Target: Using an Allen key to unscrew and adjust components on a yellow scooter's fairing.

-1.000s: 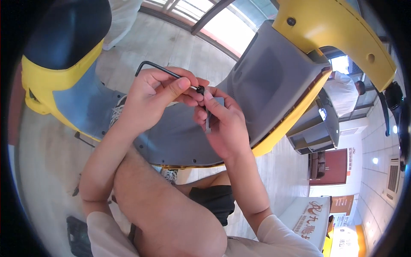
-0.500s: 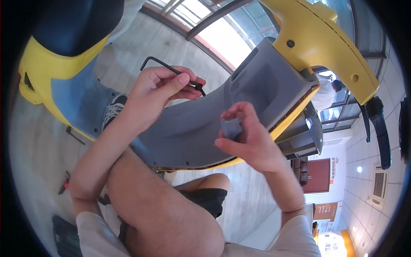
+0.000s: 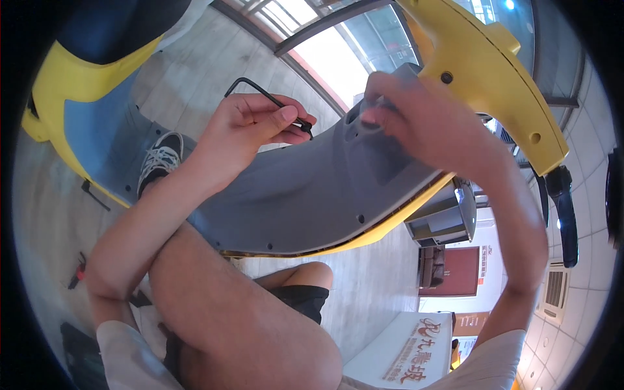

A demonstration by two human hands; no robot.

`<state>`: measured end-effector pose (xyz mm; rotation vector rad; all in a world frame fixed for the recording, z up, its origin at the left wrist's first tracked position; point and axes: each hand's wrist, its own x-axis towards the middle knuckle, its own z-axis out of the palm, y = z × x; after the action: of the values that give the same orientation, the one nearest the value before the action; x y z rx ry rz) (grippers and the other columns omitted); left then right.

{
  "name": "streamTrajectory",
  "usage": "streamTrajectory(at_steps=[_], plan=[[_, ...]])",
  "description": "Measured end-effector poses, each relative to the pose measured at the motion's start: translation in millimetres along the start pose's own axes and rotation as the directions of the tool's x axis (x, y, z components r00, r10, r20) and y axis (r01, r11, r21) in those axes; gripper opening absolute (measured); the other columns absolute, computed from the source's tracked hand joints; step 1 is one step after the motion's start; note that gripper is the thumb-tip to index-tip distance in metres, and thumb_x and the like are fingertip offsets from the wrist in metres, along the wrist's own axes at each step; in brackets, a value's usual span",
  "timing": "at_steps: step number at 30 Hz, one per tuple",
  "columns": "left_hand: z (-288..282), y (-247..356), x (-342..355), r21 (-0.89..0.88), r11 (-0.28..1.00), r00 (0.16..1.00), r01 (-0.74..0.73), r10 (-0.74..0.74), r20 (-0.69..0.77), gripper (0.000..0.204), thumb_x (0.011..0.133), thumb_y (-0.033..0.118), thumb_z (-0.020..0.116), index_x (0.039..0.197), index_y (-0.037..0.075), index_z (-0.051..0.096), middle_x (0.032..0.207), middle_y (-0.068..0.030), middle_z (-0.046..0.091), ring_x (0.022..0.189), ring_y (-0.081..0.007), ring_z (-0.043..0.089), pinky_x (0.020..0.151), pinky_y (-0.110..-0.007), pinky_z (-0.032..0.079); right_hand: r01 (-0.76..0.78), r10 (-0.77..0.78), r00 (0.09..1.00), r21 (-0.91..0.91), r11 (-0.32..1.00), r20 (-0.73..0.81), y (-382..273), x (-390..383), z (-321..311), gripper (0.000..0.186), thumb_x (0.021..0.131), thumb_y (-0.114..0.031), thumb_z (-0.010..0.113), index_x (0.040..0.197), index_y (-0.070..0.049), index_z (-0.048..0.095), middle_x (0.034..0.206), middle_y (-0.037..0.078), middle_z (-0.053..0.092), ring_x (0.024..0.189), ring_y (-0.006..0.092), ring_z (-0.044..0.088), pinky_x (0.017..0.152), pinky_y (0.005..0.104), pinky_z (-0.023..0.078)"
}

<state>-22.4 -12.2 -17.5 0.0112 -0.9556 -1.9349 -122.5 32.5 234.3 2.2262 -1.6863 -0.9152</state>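
Note:
My left hand (image 3: 250, 133) is closed around a black L-shaped hex key (image 3: 263, 94), its bent end sticking up on the far side. Near the key's other end, at my fingertips, sits a small dark piece (image 3: 305, 125), too small to name. My right hand (image 3: 422, 120) is up at the grey inner panel (image 3: 305, 188) of a yellow scooter, by the recessed pocket below the yellow handlebar cover (image 3: 481, 58). Its fingers are curled and blurred, and what they hold is hidden.
The scooter's handlebar grip and lever (image 3: 564, 214) hang at the right. Its seat (image 3: 110, 26) is at the upper left. My raised knee and a sneaker (image 3: 159, 159) are close to the panel. A red-handled tool (image 3: 78, 272) and a dark case (image 3: 81, 354) lie on the floor.
My right hand has moved up and away to the panel's pocket. The small grey piece it held no longer shows plainly. The left hand keeps the hex key nearly in place.

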Motion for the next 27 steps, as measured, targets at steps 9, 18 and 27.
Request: streamTrajectory(at_steps=[9,18,27], plan=[[0.8,-12.3,19.6,-0.118,0.986,0.992,0.118,-0.123,-0.039,0.025,0.1,0.015,0.058,0.11,-0.006,0.067,0.103,-0.0112,0.07,0.094,-0.0181,0.069,0.089,-0.029,0.056,0.079,-0.045,0.873,-0.049,0.996,0.486,48.4,78.6,20.3,0.018,0.093,-0.021,0.063,0.099,-0.005,0.068,0.081,0.012,0.065,0.068,0.026,0.065,0.07,0.0368,0.05],[24.2,-26.9,44.2,-0.117,0.984,0.991,0.132,-0.128,0.042,0.028,0.101,0.018,0.058,0.116,-0.005,0.064,0.111,-0.0141,0.068,0.101,-0.0184,0.067,0.096,-0.031,0.054,0.135,-0.2,0.886,0.178,0.975,0.419,63.8,87.2,55.6,0.017,0.09,-0.018,0.065,0.095,-0.003,0.069,0.076,0.012,0.066,0.07,0.0222,0.065,0.068,0.0374,0.05],[37.5,-43.1,57.8,-0.358,0.916,0.964,0.179,-0.236,-0.124,0.03,0.1,0.017,0.059,0.114,-0.009,0.06,0.111,-0.0169,0.065,0.102,-0.0223,0.067,0.096,-0.029,0.054,0.09,-0.05,0.836,-0.045,0.995,0.547,41.8,92.6,56.9,0.019,0.09,-0.021,0.065,0.091,-0.003,0.072,0.081,0.018,0.066,0.078,0.0336,0.065,0.073,0.041,0.05]])
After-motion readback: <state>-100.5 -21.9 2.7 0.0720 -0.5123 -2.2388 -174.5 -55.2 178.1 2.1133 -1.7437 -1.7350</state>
